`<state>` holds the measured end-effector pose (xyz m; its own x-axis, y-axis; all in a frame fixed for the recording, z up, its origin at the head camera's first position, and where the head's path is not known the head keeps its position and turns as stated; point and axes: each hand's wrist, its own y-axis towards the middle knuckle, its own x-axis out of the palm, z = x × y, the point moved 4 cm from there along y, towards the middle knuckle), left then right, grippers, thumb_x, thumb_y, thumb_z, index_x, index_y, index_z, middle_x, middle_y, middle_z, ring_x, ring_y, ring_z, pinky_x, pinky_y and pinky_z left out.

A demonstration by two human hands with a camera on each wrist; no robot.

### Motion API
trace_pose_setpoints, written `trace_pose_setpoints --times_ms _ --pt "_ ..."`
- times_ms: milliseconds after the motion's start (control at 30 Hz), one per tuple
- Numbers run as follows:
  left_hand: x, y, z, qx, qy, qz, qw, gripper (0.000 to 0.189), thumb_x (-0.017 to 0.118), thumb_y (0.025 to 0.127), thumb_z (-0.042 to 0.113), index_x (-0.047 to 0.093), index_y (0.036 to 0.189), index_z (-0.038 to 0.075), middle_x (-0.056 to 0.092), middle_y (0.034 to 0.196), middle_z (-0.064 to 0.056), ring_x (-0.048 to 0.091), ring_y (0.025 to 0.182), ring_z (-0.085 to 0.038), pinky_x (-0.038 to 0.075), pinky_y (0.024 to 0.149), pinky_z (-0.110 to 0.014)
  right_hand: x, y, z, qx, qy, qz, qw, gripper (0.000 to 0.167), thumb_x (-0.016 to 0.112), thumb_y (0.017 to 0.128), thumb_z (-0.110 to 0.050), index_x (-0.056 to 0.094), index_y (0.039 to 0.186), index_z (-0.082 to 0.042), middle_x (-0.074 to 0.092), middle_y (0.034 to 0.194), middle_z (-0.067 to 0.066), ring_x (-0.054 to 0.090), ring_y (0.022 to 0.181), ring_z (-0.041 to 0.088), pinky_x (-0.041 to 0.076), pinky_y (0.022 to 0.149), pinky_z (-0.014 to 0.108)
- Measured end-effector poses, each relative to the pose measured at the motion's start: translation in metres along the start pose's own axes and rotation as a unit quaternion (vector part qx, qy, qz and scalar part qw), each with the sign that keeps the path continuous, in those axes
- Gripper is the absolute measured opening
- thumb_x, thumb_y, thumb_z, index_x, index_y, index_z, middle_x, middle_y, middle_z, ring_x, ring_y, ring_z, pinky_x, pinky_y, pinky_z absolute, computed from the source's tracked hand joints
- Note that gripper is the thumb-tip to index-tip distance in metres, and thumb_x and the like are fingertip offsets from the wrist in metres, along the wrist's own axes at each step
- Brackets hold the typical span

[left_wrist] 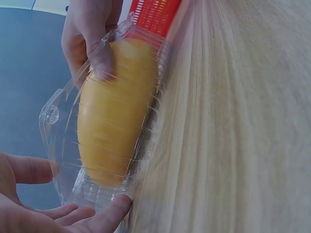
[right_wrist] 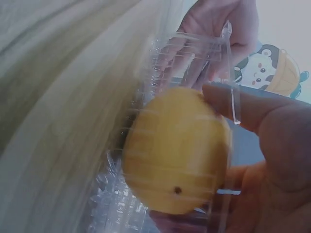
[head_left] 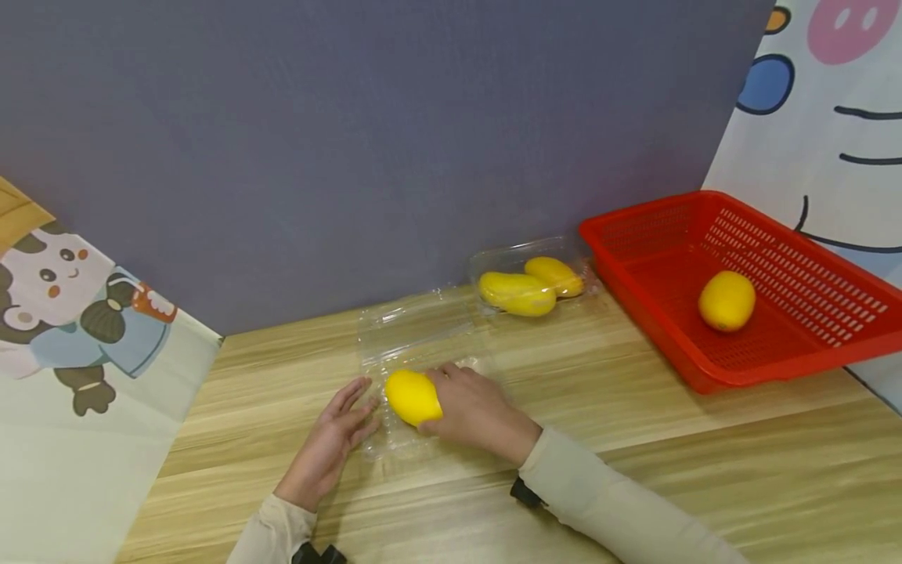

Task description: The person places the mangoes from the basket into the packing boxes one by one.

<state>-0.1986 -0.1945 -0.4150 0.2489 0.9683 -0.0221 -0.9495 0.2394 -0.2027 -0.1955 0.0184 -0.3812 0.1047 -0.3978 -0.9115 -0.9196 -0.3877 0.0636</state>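
A yellow mango (head_left: 411,398) lies in the near half of an open clear plastic clamshell box (head_left: 416,321), whose other half lies folded out toward the back wall. My right hand (head_left: 474,411) grips the mango's right end, thumb on the near side and fingers on the far side. At the box's left side is my left hand (head_left: 331,442), fingers loosely extended and nothing in its grasp. In the left wrist view, its fingertips are right at the box's end wall. Through the clear wall, the right wrist view shows the mango's end (right_wrist: 177,150) with a dark stem spot.
Behind, by the grey wall (head_left: 352,157), a second clear box (head_left: 524,249) holds two mangoes (head_left: 517,294). To the right stands a red perforated basket (head_left: 655,333) with one mango (head_left: 727,301) inside. Printed panels flank the wooden table (head_left: 282,368) on both sides.
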Motion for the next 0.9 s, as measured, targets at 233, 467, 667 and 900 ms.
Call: trace_pose_setpoints --times_ms 233,467,667,900 --pt "-0.001 0.001 -0.001 -0.001 0.001 0.003 1.0000 0.059 0.038 0.104 0.007 0.016 0.158 0.005 0.009 0.168 -0.013 0.025 0.151 -0.038 0.036 0.118 -0.048 -0.011 -0.003 0.004 0.000 0.029 -0.031 0.9991 0.064 0.066 0.090 -0.049 0.055 0.141 -0.012 0.059 0.139 0.008 0.058 0.125 0.027 0.049 0.104 0.045" --pt "-0.001 0.001 -0.001 -0.005 0.007 0.008 0.9999 0.058 0.039 0.104 0.007 0.018 0.158 0.006 0.010 0.168 -0.013 0.027 0.150 -0.036 0.038 0.117 -0.046 -0.022 -0.007 0.004 -0.019 0.030 -0.061 0.9975 0.054 0.069 0.089 -0.032 0.059 0.137 -0.011 0.061 0.137 0.005 0.057 0.123 0.022 0.047 0.103 0.043" --pt "-0.002 0.001 -0.001 -0.009 0.011 0.013 0.9998 0.058 0.039 0.103 0.007 0.018 0.158 0.006 0.011 0.168 -0.014 0.028 0.149 -0.036 0.038 0.117 -0.045 -0.017 -0.007 0.000 -0.026 0.022 -0.046 0.9984 0.055 0.072 0.089 -0.036 0.060 0.137 -0.012 0.062 0.134 0.005 0.059 0.119 0.022 0.050 0.100 0.042" --pt "-0.002 0.000 -0.001 -0.014 0.026 0.026 0.9992 0.059 0.043 0.102 0.009 0.021 0.157 0.008 0.016 0.166 -0.014 0.045 0.136 -0.029 0.044 0.113 -0.040 -0.011 -0.005 -0.006 -0.031 0.001 -0.031 0.9990 0.057 0.073 0.088 -0.042 0.061 0.137 -0.016 0.064 0.126 0.003 0.061 0.111 0.021 0.052 0.095 0.038"
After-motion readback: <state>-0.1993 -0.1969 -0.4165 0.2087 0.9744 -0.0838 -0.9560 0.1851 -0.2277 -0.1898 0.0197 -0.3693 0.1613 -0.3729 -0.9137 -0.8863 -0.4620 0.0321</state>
